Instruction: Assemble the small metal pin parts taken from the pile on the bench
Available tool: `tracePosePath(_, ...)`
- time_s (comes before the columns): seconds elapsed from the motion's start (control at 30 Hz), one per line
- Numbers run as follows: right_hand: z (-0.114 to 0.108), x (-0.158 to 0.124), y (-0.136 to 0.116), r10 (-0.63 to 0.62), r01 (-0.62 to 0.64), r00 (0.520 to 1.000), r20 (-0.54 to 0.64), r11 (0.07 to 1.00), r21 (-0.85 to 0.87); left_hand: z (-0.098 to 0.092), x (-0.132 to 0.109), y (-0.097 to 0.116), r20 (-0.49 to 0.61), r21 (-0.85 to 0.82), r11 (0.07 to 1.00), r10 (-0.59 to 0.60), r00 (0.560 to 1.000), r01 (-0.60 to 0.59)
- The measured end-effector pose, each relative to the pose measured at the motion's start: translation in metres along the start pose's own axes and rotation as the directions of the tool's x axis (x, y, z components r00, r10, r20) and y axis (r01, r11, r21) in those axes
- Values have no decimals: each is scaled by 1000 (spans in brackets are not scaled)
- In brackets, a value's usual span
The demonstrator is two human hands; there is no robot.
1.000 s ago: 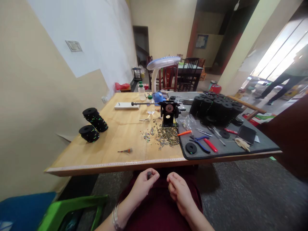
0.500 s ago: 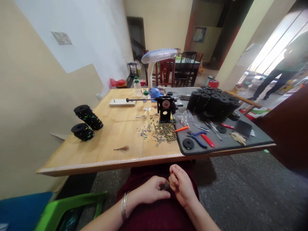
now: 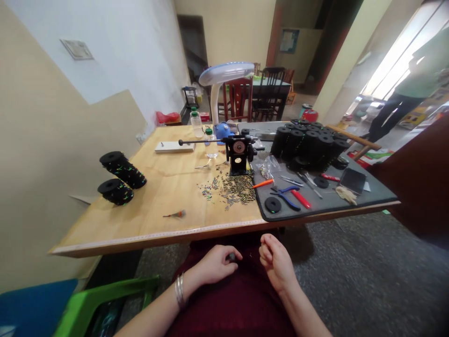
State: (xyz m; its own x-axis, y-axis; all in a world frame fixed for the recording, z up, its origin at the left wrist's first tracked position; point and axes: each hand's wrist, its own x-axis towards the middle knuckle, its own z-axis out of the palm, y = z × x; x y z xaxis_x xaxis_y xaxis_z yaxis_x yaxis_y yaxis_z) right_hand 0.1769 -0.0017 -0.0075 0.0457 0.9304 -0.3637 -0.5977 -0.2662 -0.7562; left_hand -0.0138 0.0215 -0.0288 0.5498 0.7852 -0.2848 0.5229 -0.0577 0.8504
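Both hands rest over my lap in dark red cloth, below the wooden table's [image 3: 154, 234] front edge. My left hand [image 3: 214, 264] is closed, its fingertips pinching a small dark piece [image 3: 231, 256]. My right hand [image 3: 278, 263] is beside it, a little apart, fingers curled and pinched together; what they hold, if anything, is too small to make out. On the table above lie a scatter of small metal pieces [image 3: 235, 189], a black hand-crank winder [image 3: 239, 155] and a grey mat [image 3: 336, 202].
Two stacks of black spools [image 3: 117, 175] lie at the table's left, many more [image 3: 308, 145] at the back right. Pliers [image 3: 291, 196], a black disc [image 3: 272, 204] and small tools lie on the mat. A desk lamp [image 3: 224, 77] and bottles stand behind. A person walks at far right.
My hands were apart, came together at the small dark piece, and have now drawn slightly apart again. The left hand kept the piece. The view tilted down a little.
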Motion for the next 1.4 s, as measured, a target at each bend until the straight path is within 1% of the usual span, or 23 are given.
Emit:
tracePosePath(0.2, 6, -4, -5, 10, -10, 1000, 1, 1000, 15, 11, 20, 8, 120, -21, 999, 47, 992, -45)
tracePosePath(0.33, 8, -4, -9, 23, -23, 1000, 1, 998, 53, 18, 28, 18, 217, -194, 979, 99, 971, -56)
tracePosePath(0.43, 6, -4, -11, 33, -33, 999, 9, 996, 88, 21, 29, 22, 219, -286, 957, 117, 969, -51)
tracePosePath(0.6, 4, -3, -13, 31, -31, 1000, 6, 993, 118, 20, 23, 23, 169, -346, 937, 107, 980, -42)
tracePosePath(0.7, 0, 2, -17, 21, -19, 1000, -10, 991, 132, 17, 18, 28, 120, -365, 930, 97, 988, -47)
tracePosePath(0.73, -3, 5, -19, 2, 1, 1000, -28, 991, 133, 15, 17, 30, 97, -368, 929, 91, 991, -50)
tracePosePath(0.8, -11, 10, -23, -76, 87, 992, -96, 989, 118, 11, 13, 35, 35, -374, 925, 80, 996, -62)
tracePosePath(0.9, -26, 14, -22, -229, 243, 946, -231, 970, 34, 7, 6, 43, -96, -394, 914, 63, 993, -96)
tracePosePath(0.93, -30, 14, -19, -254, 261, 931, -261, 965, -11, 6, 3, 45, -138, -400, 910, 55, 989, -107)
tracePosePath(0.97, -32, 11, -14, -258, 252, 927, -271, 966, -59, 6, 1, 46, -173, -404, 908, 48, 984, -115)
tracePosePath(1.03, -32, 4, -3, -221, 189, 948, -230, 970, -152, 6, -2, 49, -230, -405, 906, 33, 973, -127)
tracePosePath(1.1, -25, -5, 6, -140, 111, 982, -126, 970, -217, 8, -5, 51, -266, -391, 909, 40, 963, -146)
tracePosePath(1.2, -12, -16, 12, -87, 87, 996, 10, 955, -282, 9, -8, 54, -305, -334, 926, 72, 950, -177)
tracePosePath(1.27, -5, -19, 12, -58, 73, 997, 59, 950, -305, 9, -9, 54, -343, -231, 953, 109, 933, -196)
tracePosePath(1.33, 0, -19, 10, -35, 61, 996, 84, 942, -329, 8, -11, 54, -373, -91, 972, 168, 913, -217)
tracePosePath(1.4, 2, -18, 11, -45, 78, 994, 101, 931, -357, 8, -12, 51, -377, 33, 972, 230, 897, -235)
